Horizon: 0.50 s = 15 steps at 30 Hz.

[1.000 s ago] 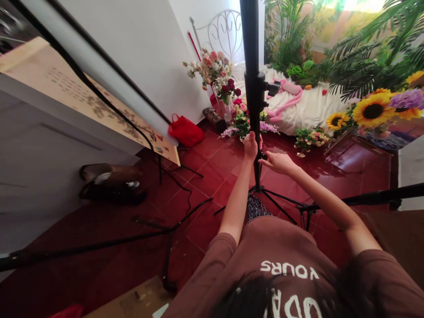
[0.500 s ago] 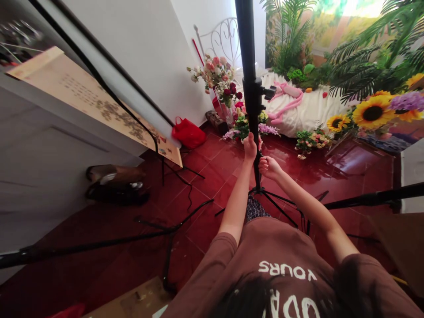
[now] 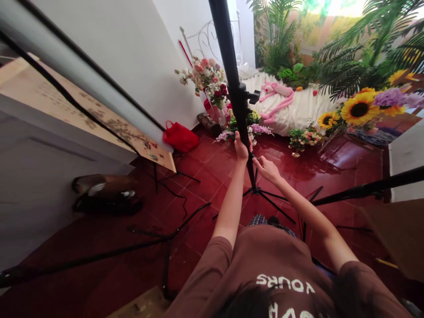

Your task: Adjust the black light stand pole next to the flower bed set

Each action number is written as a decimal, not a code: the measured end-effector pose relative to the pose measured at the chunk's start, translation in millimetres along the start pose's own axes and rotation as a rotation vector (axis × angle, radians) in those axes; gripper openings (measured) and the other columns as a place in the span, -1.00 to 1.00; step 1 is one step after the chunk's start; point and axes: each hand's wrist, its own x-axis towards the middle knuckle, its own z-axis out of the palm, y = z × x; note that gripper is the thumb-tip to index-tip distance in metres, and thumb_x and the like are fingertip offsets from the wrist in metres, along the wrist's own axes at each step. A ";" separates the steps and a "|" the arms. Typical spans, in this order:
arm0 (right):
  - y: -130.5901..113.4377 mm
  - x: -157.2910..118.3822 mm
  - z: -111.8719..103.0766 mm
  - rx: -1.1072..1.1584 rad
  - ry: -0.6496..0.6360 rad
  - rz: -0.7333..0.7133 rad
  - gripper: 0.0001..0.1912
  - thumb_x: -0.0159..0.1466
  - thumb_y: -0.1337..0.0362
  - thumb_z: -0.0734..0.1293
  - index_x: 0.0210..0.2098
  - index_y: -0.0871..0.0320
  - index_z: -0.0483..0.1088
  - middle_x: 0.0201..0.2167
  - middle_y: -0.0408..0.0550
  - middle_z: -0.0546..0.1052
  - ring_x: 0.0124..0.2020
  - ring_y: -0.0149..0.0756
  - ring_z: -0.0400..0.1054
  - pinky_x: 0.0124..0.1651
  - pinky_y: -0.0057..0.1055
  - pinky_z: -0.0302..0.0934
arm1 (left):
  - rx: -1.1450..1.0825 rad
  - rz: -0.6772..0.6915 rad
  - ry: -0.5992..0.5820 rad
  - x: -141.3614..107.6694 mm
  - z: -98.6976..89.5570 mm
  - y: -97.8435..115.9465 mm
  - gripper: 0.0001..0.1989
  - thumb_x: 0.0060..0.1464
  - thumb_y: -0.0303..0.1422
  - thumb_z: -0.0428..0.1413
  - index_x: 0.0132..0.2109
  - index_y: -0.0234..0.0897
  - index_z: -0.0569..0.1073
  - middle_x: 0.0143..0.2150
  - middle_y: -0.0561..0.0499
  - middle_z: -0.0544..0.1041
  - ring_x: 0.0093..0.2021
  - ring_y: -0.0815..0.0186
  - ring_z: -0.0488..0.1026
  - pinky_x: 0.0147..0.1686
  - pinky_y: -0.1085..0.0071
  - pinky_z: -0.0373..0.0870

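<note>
Black and tripod-footed, a stand, cut off up top, is wrapped by the left hand's grip before a white-draped bed; whether the right hand, poised beside it, is closed cannot be told. Flanking poles are seen; the red bag's contents are hidden.

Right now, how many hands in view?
2. The left hand is wrapped around the black pole, some fingers hidden; the right hand is lower, fingertips at the pole's right side, contact unclear. No other hands show.
</note>
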 end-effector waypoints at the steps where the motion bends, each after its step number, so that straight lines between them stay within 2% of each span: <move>1: -0.9 0.7 -1.6 -0.085 0.007 -0.026 -0.57 0.37 -0.14 0.09 -0.29 0.08 0.31 -0.32 0.01 0.57 -0.28 -0.19 0.46 -0.32 -0.43 0.13 | -0.003 0.001 -0.009 0.0 -0.4 0.0 -0.26 0.17 0.24 -0.35 -0.62 -0.23 0.27 -0.78 0.09 0.15 -0.78 0.49 0.09 -0.74 0.47 0.02; 5: -4.5 5.3 -5.3 -0.253 -0.001 -0.104 -0.57 0.42 -0.04 0.03 -0.22 0.08 0.37 -0.20 0.06 0.60 -0.20 -0.17 0.48 -0.33 -0.45 0.07 | 0.006 -0.012 -0.027 -0.6 -1.1 1.0 -0.23 0.13 0.27 -0.36 -0.64 -0.24 0.26 -0.78 0.09 0.16 -0.79 0.50 0.11 -0.75 0.50 0.02; 10: -2.5 14.1 1.0 -0.341 0.033 -0.110 -0.58 0.42 0.06 0.08 -0.29 0.12 0.46 -0.30 0.06 0.61 -0.25 -0.18 0.50 -0.33 -0.46 0.04 | 0.018 -0.052 -0.023 -2.3 -1.1 4.6 -0.25 0.14 0.25 -0.33 -0.63 -0.26 0.26 -0.77 0.08 0.20 -0.79 0.50 0.12 -0.75 0.51 0.02; 12: -0.9 17.9 8.2 -0.268 0.079 -0.086 -0.54 0.42 0.11 0.07 -0.41 0.14 0.47 -0.39 0.04 0.60 -0.30 -0.22 0.49 -0.31 -0.47 0.06 | 0.014 -0.071 -0.027 -2.3 -2.1 4.6 -0.26 0.16 0.23 -0.33 -0.63 -0.26 0.26 -0.76 0.08 0.21 -0.79 0.50 0.12 -0.74 0.51 0.03; 15: 1.8 21.7 21.9 -0.003 0.133 -0.036 -0.36 0.44 0.09 -0.03 -0.64 0.14 0.36 -0.64 -0.05 0.48 -0.48 -0.33 0.42 -0.31 -0.49 0.13 | 0.029 -0.068 -0.047 -2.6 -4.4 3.6 -0.26 0.16 0.22 -0.34 -0.63 -0.26 0.27 -0.76 0.08 0.22 -0.78 0.50 0.13 -0.73 0.51 0.04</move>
